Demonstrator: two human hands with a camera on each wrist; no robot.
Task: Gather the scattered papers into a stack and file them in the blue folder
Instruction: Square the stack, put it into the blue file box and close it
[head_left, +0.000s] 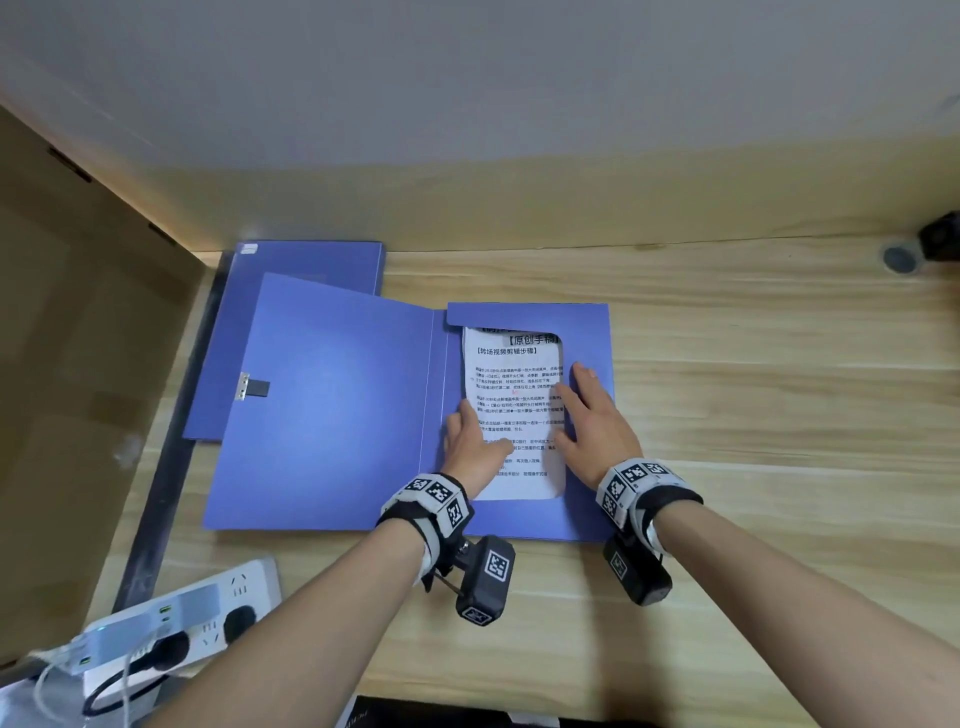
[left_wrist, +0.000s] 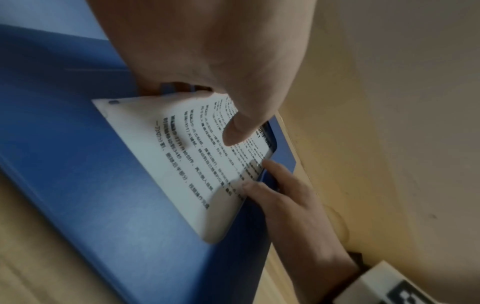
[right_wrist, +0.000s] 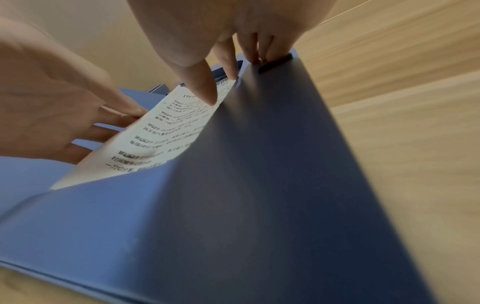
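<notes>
The blue folder (head_left: 332, 405) lies open on the wooden desk, with its pocket flaps (head_left: 524, 314) on the right half. A stack of printed papers (head_left: 511, 384) sits inside that half, under the top and right flaps. My left hand (head_left: 475, 436) holds the papers' left edge, thumb (left_wrist: 233, 131) on top and fingers tucked beneath the slightly lifted edge. My right hand (head_left: 587, 410) lies flat with straight fingers on the right flap (right_wrist: 259, 164), its thumb (left_wrist: 249, 187) touching the paper.
A second blue folder (head_left: 306, 265) lies shut behind the open one. A cardboard panel (head_left: 78, 364) stands at the left. A white power strip (head_left: 208, 613) with plugs and cables sits at the near left. Bare desk (head_left: 753, 389) stretches to the right.
</notes>
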